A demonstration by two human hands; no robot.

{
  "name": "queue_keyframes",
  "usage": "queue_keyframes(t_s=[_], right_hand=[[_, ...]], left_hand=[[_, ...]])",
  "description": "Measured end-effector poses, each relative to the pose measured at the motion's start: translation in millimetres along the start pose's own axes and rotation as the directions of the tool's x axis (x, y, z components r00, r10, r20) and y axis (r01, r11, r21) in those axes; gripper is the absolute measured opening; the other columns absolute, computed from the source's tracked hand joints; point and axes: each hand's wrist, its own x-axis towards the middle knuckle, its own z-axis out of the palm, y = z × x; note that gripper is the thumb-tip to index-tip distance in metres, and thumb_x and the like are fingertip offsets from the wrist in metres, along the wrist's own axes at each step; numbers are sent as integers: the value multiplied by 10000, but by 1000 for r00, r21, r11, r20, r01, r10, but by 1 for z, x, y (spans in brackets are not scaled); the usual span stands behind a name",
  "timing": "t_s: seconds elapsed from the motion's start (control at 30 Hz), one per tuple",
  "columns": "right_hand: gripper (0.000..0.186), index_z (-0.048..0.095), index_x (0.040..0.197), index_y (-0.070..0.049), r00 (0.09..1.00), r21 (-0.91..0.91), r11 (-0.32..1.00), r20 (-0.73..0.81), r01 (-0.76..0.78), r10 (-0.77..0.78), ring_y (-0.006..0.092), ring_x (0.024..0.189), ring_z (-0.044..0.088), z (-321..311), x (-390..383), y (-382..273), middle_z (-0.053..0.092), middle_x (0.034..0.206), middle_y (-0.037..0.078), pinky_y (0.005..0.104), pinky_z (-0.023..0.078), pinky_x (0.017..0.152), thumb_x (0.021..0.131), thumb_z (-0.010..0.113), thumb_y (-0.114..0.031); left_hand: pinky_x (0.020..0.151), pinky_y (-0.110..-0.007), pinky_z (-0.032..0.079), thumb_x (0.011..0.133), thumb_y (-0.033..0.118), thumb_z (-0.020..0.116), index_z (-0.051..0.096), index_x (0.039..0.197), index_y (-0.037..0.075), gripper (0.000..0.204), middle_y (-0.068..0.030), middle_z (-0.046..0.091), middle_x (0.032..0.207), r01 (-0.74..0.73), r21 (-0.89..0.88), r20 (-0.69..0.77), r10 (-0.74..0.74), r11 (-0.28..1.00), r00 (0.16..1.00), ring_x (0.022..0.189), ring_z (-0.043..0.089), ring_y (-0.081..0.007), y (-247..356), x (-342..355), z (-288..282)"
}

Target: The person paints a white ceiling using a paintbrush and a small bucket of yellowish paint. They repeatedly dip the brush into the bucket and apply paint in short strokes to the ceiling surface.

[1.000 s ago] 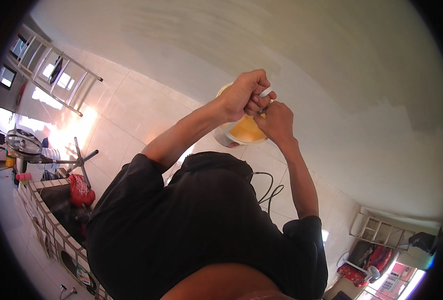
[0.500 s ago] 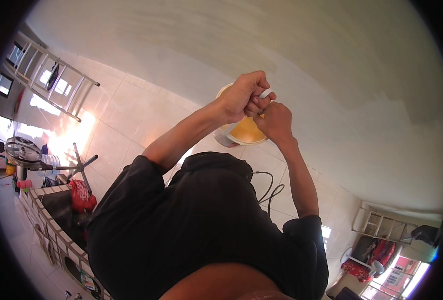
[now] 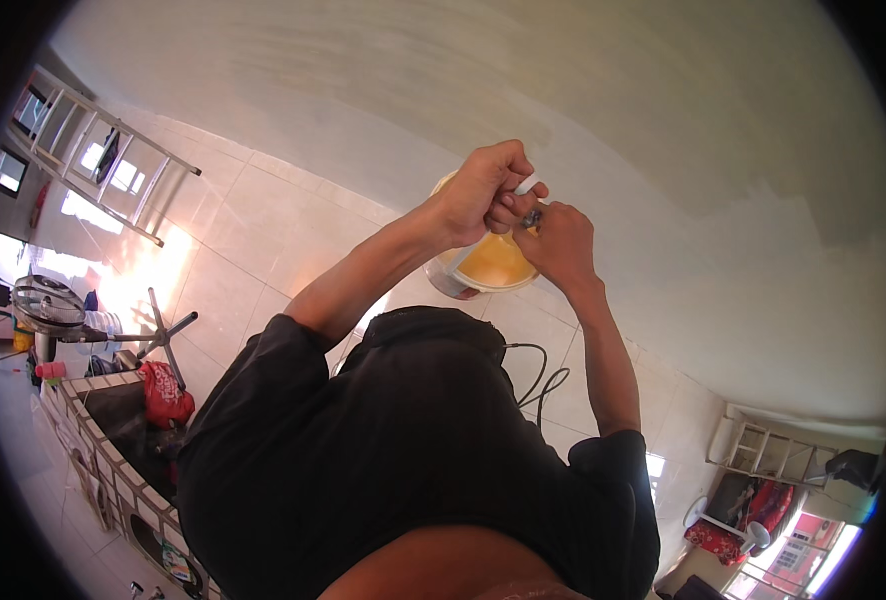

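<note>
My left hand (image 3: 485, 195) is closed round the white handle (image 3: 527, 185) of a pale bucket (image 3: 446, 280). One side of that handle runs straight down from the fist to the bucket's rim. Inside, the bucket looks yellowish; what it contains cannot be made out. My right hand (image 3: 561, 243) is closed close beside the left one, above the bucket's right side. A small greyish thing shows at its fingertips, too small to name. Both forearms partly cover the view of the floor, and the hands hide part of the bucket's opening.
A wall (image 3: 643, 130) with uneven greyish patches rises just ahead. Pale floor tiles (image 3: 253, 225) spread below. At left stand a ladder (image 3: 113, 150), a fan (image 3: 48, 300) and a tiled counter (image 3: 113, 445) with a red bag (image 3: 168, 393). A black cable (image 3: 543, 385) loops near me.
My right hand has shifted slightly right, away from the left fist, and a small greyish thing now shows at its fingertips. The left hand stays on the handle.
</note>
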Motion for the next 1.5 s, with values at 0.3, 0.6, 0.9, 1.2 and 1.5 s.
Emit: queue_keyframes(t_s=[0.3,0.6,0.9,1.2,1.5], right_hand=[[168,696,865,-76,931,-50,972,-280,231,-236,221,593,550,-28,-24,-7,580,638,47,378,437,559,724,737,-158],[230,718,880,19,960,721,653,63,-233,273,143,605,620,-21,-22,-9,708,729,76,286,465,583,781,752,-186],[218,711,897,-5,955,659,692,226,-295,192,190,628,643,-22,-22,-1,699,710,96,303,491,655,798,705,-199],[176,729,905,-97,926,262,962,-377,80,26,300,583,605,-10,-42,4,619,625,109,416,490,609,765,700,-201],[177,724,1021,4,735,812,578,-339,-86,586,46,678,553,-98,-122,56,676,753,15,221,464,623,861,705,-69]], left_hand=[[451,-236,192,832,333,442,514,811,26,316,-15,409,646,7,20,-46,-6,1000,999,509,226,-69,7,-5,0],[468,-244,191,830,375,377,569,929,-44,472,22,325,636,-7,104,-2,8,995,1000,531,193,-77,12,3,-2],[480,-239,192,822,395,355,583,967,-44,515,26,341,648,-28,170,-36,35,985,999,548,201,-79,8,-2,3],[477,-233,188,839,397,354,554,958,-15,473,41,297,666,-27,192,-45,37,981,998,524,211,-78,0,-3,-8],[474,-237,186,798,510,401,538,979,-4,562,44,293,638,11,-67,-74,-16,998,997,498,212,-72,3,3,-24]])
